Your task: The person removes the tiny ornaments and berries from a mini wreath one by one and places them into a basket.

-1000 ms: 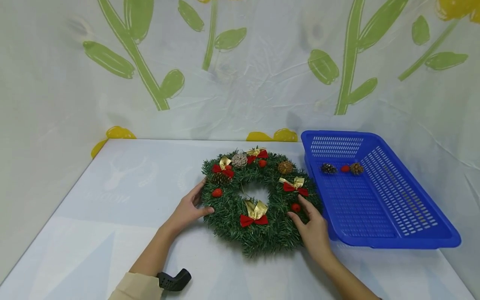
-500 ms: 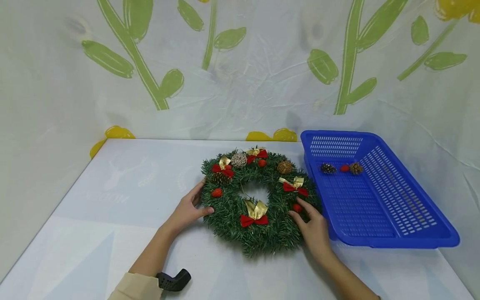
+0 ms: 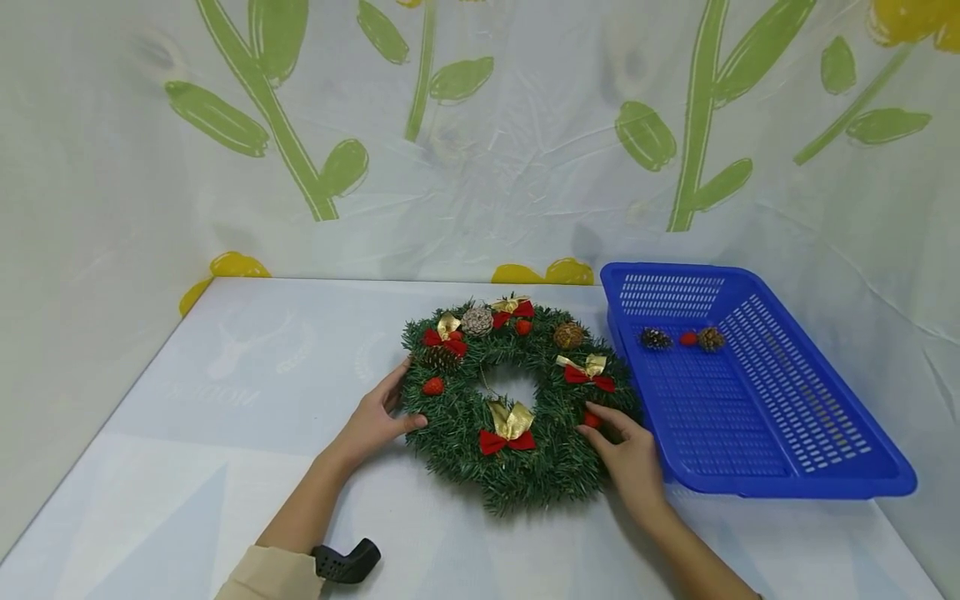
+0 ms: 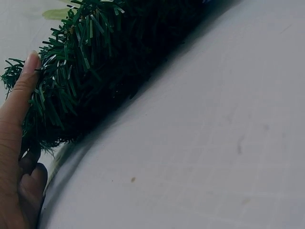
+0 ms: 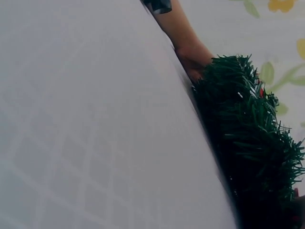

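Note:
A green Christmas wreath [image 3: 547,471] with red-and-gold bows, pine cones and red berries lies flat on the white table. My left hand [image 3: 375,421] grips its left rim, thumb on top of the needles and fingers round the outside. In the left wrist view that thumb [image 4: 21,88] presses along the green needles. On the wreath's right side my right hand [image 3: 630,454] pinches a small red berry ornament [image 3: 592,419] between thumb and index finger, just below a bow [image 3: 588,377]. The right wrist view shows the wreath [image 5: 248,129] but almost nothing of the right hand.
A blue plastic basket [image 3: 757,482] stands close against the wreath's right side. Inside it are a dark pine cone [image 3: 656,338], a red berry [image 3: 688,338] and a brown pine cone [image 3: 711,339]. A black device [image 3: 348,562] sits at the left wrist.
The right index finger has come down from above the red berry, and thumb and finger have closed on it. The left hand and the wreath have stayed in place.

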The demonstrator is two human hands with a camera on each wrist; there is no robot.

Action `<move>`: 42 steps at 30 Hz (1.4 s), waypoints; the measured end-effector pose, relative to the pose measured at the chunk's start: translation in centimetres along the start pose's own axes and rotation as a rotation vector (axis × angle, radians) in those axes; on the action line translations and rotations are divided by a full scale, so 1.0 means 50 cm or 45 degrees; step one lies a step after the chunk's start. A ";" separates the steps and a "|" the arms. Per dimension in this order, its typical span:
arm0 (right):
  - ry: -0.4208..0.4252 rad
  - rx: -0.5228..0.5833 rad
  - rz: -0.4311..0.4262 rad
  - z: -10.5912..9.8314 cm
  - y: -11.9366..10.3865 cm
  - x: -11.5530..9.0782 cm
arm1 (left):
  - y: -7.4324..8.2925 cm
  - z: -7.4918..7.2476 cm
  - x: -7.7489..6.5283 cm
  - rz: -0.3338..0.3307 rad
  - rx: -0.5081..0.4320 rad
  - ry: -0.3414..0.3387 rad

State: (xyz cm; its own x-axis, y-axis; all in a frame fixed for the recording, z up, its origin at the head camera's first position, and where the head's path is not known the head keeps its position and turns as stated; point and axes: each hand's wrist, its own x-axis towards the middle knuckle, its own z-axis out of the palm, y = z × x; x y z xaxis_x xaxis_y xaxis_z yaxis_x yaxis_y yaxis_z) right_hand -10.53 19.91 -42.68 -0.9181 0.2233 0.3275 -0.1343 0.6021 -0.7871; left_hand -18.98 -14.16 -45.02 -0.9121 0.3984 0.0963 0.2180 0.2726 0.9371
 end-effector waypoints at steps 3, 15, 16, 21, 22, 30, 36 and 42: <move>0.002 0.044 0.021 0.000 -0.005 -0.004 | 0.000 0.000 -0.002 -0.008 -0.004 -0.001; 0.021 0.265 -0.011 -0.002 -0.036 -0.018 | 0.003 0.000 0.000 -0.014 -0.005 0.005; 0.014 0.261 -0.018 -0.002 -0.038 -0.020 | 0.002 0.001 -0.001 -0.018 -0.009 0.004; 0.003 0.336 -0.067 -0.005 -0.054 -0.030 | -0.003 0.002 0.001 -0.023 -0.013 -0.001; 0.001 0.356 -0.074 -0.006 -0.059 -0.030 | -0.003 0.003 0.002 -0.020 -0.012 -0.001; -0.028 0.442 -0.133 -0.021 -0.085 -0.027 | -0.006 0.004 0.000 -0.026 0.004 0.005; -0.067 0.429 -0.178 -0.041 -0.097 -0.021 | -0.003 0.004 -0.003 -0.032 0.010 0.008; -0.147 0.328 -0.163 -0.072 -0.114 -0.014 | -0.002 0.004 -0.001 -0.033 0.020 0.005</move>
State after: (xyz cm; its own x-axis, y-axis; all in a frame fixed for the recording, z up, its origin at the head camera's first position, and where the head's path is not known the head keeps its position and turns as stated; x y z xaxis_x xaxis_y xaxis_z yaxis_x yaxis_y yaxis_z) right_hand -7.78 19.08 -36.56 -0.9219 0.0606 0.3825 -0.3282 0.4023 -0.8547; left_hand -18.90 -14.03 -45.17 -0.9189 0.3875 0.0738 0.1999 0.2963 0.9340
